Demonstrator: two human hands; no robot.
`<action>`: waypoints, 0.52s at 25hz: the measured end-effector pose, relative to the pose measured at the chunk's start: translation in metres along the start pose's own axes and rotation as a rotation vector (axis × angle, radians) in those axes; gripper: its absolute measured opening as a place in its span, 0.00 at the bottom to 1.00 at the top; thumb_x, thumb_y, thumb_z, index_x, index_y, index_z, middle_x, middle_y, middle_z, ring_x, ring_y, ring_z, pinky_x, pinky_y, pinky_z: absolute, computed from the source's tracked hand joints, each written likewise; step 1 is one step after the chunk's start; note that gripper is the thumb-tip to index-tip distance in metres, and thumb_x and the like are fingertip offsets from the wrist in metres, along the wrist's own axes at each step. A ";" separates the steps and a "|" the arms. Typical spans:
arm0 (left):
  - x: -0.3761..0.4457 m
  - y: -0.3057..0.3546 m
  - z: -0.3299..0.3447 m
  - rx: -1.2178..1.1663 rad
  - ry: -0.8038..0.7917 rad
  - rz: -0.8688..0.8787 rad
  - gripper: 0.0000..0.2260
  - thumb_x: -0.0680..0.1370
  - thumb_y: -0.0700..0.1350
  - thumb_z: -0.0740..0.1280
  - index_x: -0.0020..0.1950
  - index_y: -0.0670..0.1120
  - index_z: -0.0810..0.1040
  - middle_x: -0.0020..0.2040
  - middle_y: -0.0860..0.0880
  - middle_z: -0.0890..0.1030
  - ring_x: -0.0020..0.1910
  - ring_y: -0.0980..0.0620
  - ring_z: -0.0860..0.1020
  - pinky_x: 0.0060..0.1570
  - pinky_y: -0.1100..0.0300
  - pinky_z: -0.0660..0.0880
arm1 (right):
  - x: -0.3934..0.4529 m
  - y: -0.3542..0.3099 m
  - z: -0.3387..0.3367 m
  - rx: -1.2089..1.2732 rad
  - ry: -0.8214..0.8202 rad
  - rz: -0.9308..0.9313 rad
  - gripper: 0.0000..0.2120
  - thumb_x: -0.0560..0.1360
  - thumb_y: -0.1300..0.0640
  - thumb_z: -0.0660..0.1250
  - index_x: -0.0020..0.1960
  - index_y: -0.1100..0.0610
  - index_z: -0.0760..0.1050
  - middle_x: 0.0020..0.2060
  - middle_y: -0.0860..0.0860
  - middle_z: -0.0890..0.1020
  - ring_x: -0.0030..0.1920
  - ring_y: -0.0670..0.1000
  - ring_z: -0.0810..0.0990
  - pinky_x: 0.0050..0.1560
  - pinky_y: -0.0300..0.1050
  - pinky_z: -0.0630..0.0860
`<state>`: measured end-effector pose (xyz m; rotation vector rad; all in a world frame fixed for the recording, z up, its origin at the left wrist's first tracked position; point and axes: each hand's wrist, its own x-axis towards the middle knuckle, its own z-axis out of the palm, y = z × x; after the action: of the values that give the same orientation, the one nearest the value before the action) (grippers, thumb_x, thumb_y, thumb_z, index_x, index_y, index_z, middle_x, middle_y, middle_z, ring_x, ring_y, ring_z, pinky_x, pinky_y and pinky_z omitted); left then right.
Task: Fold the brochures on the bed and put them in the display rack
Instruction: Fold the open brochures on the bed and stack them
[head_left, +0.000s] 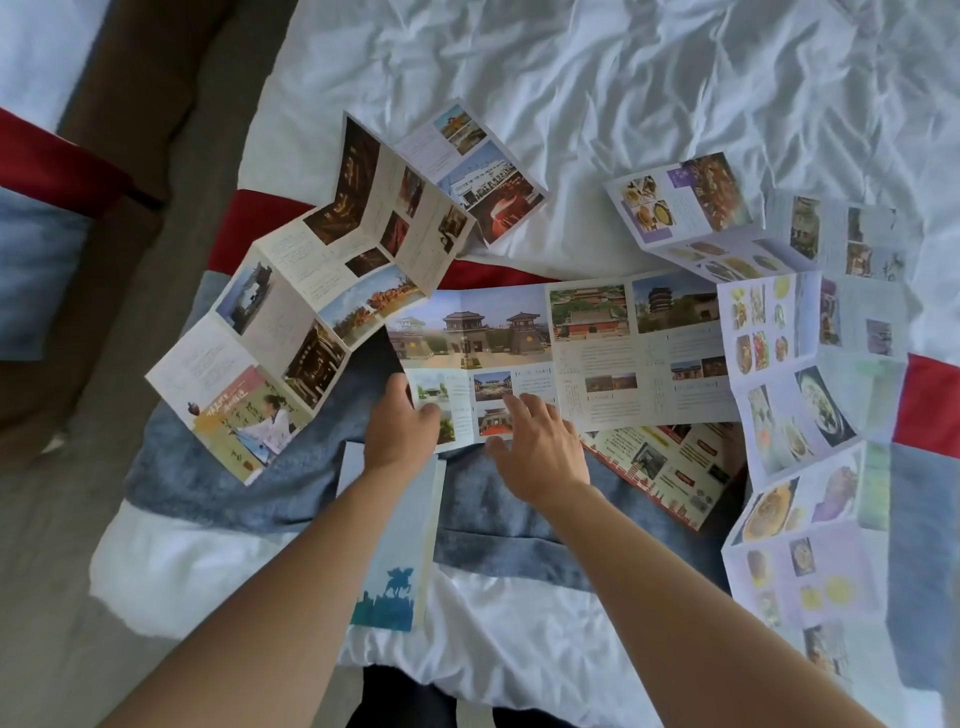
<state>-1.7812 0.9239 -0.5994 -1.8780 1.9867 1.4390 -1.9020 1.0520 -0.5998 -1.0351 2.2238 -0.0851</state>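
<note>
An unfolded brochure with temple photos (597, 343) lies flat across the middle of the bed. My left hand (400, 426) pinches its near left corner, thumb on top. My right hand (540, 447) rests on its near edge just to the right, fingers spread on the paper. A folded pale blue brochure with a horse silhouette (395, 571) lies under my left forearm. An unfolded concertina brochure with dark photos (332, 280) lies to the left. A long food brochure (795, 395) runs down the right side. A red-edged brochure (670, 467) peeks out beneath the temple one.
The bed has a crumpled white sheet (623, 104) and a blue, white and red runner (249, 483) under the brochures. The bed's left edge drops to a grey floor (62, 519) with a brown piece of furniture (135, 104). No display rack is in view.
</note>
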 end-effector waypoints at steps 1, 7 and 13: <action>-0.007 0.004 0.006 -0.003 -0.002 0.030 0.12 0.79 0.41 0.66 0.61 0.49 0.71 0.61 0.48 0.81 0.50 0.48 0.82 0.36 0.61 0.80 | -0.004 0.003 -0.001 0.014 0.015 0.006 0.28 0.81 0.44 0.60 0.77 0.52 0.60 0.72 0.51 0.69 0.71 0.55 0.68 0.70 0.55 0.66; -0.031 0.031 0.048 0.086 -0.013 0.247 0.08 0.79 0.47 0.64 0.58 0.51 0.74 0.52 0.51 0.82 0.45 0.50 0.80 0.38 0.55 0.78 | -0.016 0.036 -0.018 0.070 0.095 0.010 0.23 0.82 0.45 0.53 0.74 0.53 0.65 0.69 0.52 0.73 0.67 0.55 0.71 0.66 0.55 0.67; -0.018 0.040 0.083 0.138 -0.113 0.174 0.17 0.79 0.59 0.61 0.60 0.50 0.78 0.60 0.49 0.74 0.59 0.49 0.75 0.60 0.49 0.74 | -0.012 0.071 -0.022 0.117 0.115 0.092 0.24 0.82 0.43 0.50 0.73 0.52 0.66 0.69 0.52 0.73 0.67 0.55 0.71 0.66 0.55 0.66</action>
<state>-1.8528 0.9826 -0.6128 -1.5684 2.1778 1.3726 -1.9564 1.1039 -0.5995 -0.8831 2.3370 -0.2362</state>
